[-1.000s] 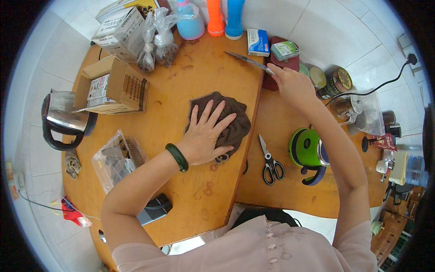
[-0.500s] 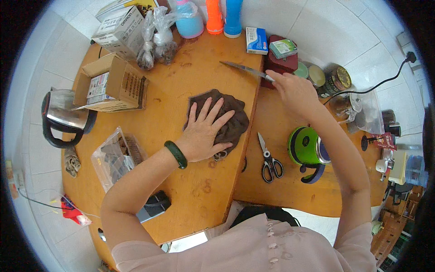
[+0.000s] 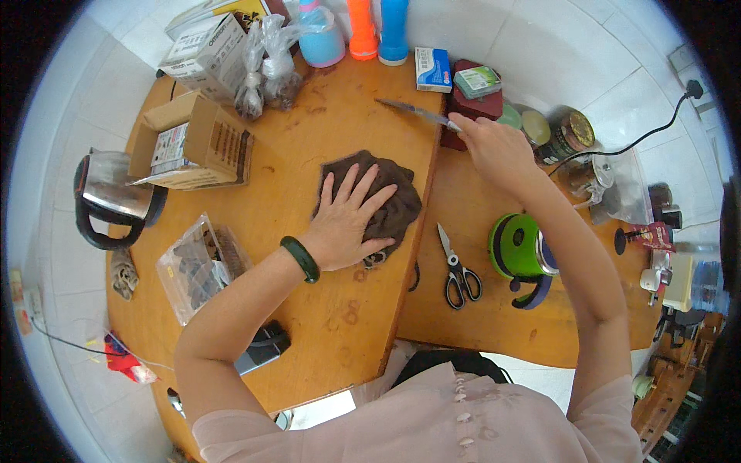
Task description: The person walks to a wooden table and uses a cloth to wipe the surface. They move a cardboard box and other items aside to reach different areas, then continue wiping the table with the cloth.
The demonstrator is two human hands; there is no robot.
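Note:
My left hand point(image 3: 343, 228) lies flat with fingers spread on a crumpled dark brown cloth point(image 3: 404, 212), pressing it to the wooden table; a dark green bangle is on that wrist. Farther off to the right, my right hand point(image 3: 494, 153) is closed around the handle of a knife point(image 3: 413, 110). Its long blade points left over the tabletop, tip away from the cloth. Whether the blade touches the wood I cannot tell. Black-handled scissors point(image 3: 460, 279) lie slightly open on the lower wooden surface, beside a green jug point(image 3: 505, 248) with a dark handle.
A kettle point(image 3: 108, 185), an open cardboard box point(image 3: 224, 158) and a clear plastic container point(image 3: 185, 282) occupy the left side. Bagged items point(image 3: 279, 81), bottles point(image 3: 394, 35) and a small blue-white box point(image 3: 433, 69) line the back. Several jars point(image 3: 570, 135) and a black cable point(image 3: 641, 139) are at right.

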